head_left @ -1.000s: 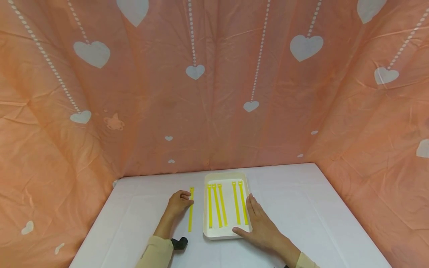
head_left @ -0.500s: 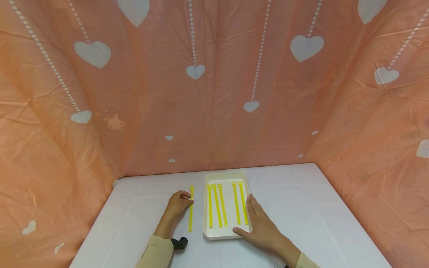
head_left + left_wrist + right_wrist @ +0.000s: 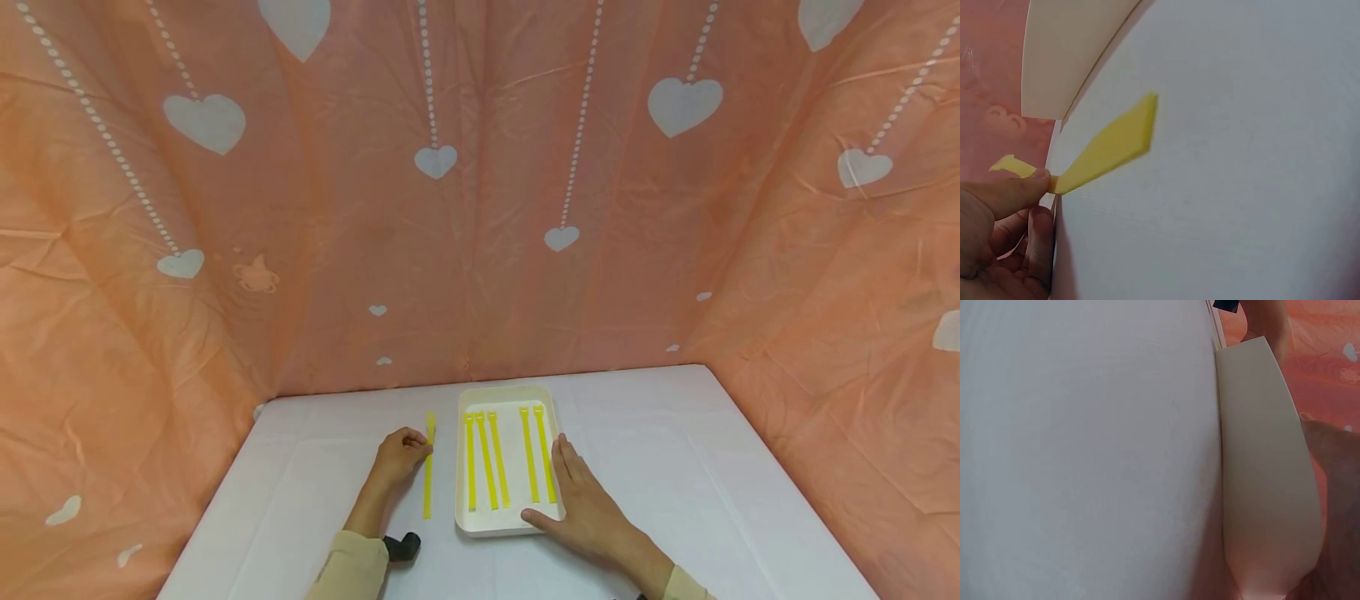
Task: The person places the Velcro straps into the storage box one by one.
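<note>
Between thumb and fingers, my left hand [image 3: 400, 454] pinches a yellow cable tie [image 3: 427, 492], a flat strap with a wider slotted head, left of the tray. In the left wrist view the cable tie [image 3: 1113, 140] passes through the pinch, its tail sloping toward the camera. Several similar yellow cable ties [image 3: 487, 467] lie lengthwise in a shallow white tray [image 3: 495, 527], with a gap between the left group and the right pair. My right hand [image 3: 588, 508] rests against the tray's right side, fingers straight and thumb at the near right corner. Its fingertips are mostly hidden in the right wrist view.
A white cloth [image 3: 675, 467] covers the table. Behind and on both sides hangs an orange curtain [image 3: 495, 317] with white hearts. A black device [image 3: 402, 546] sits at my left wrist. The tray's wall [image 3: 1266, 456] stands up from the cloth.
The head end of the pinched cable tie has shifted slightly away from me and appears to have lifted. My right hand and the tray have stayed put.
</note>
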Tool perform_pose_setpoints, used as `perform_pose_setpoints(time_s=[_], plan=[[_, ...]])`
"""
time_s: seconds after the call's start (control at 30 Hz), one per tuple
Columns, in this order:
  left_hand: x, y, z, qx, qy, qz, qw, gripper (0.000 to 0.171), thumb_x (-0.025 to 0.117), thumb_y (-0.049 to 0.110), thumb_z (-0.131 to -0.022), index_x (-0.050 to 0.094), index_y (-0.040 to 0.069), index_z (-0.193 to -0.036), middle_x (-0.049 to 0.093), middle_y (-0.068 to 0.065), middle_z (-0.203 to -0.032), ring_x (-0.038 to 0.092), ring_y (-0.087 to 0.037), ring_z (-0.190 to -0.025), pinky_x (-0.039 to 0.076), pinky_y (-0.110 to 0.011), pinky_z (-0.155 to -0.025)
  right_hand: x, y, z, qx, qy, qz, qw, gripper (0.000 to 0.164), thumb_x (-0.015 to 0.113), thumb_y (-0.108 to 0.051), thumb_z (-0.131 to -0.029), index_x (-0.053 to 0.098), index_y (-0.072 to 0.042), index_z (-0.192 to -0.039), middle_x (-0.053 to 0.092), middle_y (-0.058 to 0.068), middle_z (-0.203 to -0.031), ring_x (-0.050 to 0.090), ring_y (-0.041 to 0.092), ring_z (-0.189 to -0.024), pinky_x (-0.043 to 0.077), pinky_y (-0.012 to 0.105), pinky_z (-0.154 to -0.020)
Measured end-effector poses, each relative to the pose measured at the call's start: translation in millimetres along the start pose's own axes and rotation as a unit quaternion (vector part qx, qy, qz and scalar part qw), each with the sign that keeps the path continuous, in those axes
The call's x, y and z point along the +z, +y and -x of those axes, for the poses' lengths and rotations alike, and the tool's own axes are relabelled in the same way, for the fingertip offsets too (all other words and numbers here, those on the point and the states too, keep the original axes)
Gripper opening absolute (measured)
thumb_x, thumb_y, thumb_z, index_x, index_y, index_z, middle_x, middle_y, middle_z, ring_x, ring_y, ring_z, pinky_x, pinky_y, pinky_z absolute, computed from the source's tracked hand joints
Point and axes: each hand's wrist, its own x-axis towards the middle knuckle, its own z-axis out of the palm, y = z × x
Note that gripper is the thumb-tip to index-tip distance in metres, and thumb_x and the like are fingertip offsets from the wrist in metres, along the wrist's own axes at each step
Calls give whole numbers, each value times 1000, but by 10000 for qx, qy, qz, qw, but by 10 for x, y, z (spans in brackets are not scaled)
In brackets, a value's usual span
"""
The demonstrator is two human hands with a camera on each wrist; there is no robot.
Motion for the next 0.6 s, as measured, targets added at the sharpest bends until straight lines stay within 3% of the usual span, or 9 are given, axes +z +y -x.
perform_pose_setpoints(time_s=[0.13,0.23,0.47,0.6], plan=[[-9,-3,7,93,33,-1,10000,15,79,6,-93,71,-4,-98,66,-8,-87,59,-20,-83,49,-28,-73,45,19,19,-38,220,-27,9997,120,65,-77,-93,21,7,-167,20,24,-176,25,40,-162,8,23,-131],[-24,-1,12,134,15,16,9999,14,78,7,-95,71,-4,-98,66,-9,-88,59,-20,-83,49,-28,-73,64,34,18,-67,276,-48,9996,120,65,-77,-93,21,6,-168,20,24,-176,24,39,-162,1,16,-127],[-48,20,34,101,-88,148,9998,16,75,9,-99,70,-5,-101,68,-11,-92,60,-20,-86,50,-26,-73,65,29,22,-52,275,-30,9996,120,65,-77,-93,21,6,-168,20,24,-176,25,40,-162,0,15,-127],[-73,50,54,-48,-199,379,9991,17,73,8,-100,68,-8,-104,67,-11,-91,61,-18,-82,51,-24,-69,32,-1,14,-13,159,25,9999,120,66,-75,-93,21,8,-167,20,26,-176,25,41,-161,22,41,-133]])
